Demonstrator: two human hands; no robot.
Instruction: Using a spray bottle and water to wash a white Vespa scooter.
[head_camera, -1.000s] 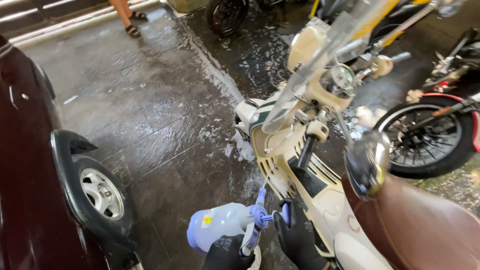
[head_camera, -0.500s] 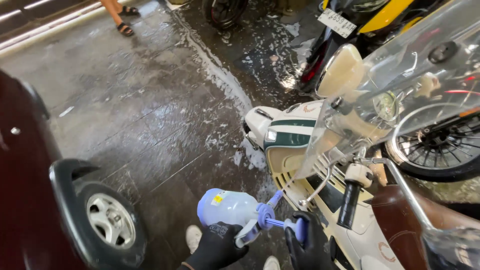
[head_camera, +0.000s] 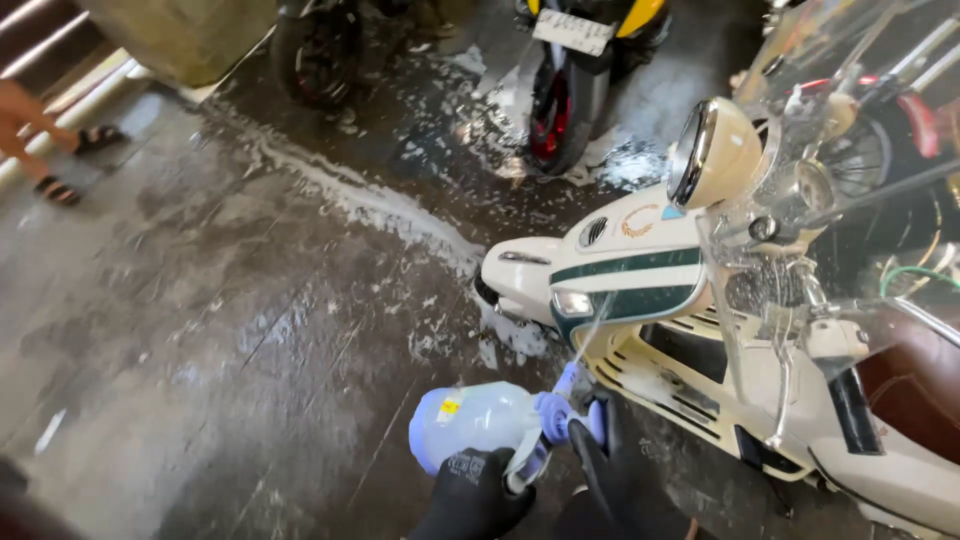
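My left hand (head_camera: 470, 497), in a black glove, grips a translucent spray bottle (head_camera: 470, 425) with a blue head from below. My right hand (head_camera: 612, 470), also in a black glove, closes around the blue nozzle end of the bottle. The nozzle points at the front of a cream scooter (head_camera: 640, 260) with a green stripe, and a thin jet runs from it up toward the front panel. The scooter's round headlight (head_camera: 712, 152) and clear windscreen (head_camera: 800, 180) stand above, wet with drops. Its brown seat (head_camera: 915, 385) shows at the right edge.
The dark tiled floor (head_camera: 200, 330) is wet, with a band of white foam (head_camera: 380, 210) running across it. A yellow and black motorcycle (head_camera: 570, 90), another dark wheel (head_camera: 315, 50) and a red motorcycle (head_camera: 880, 130) stand behind. Another person's sandalled feet (head_camera: 65, 165) are at far left.
The view has swung right and up: the dark car and its wheel have left the frame, and the scooter's front now fills the right. Both hands keep hold of the bottle.
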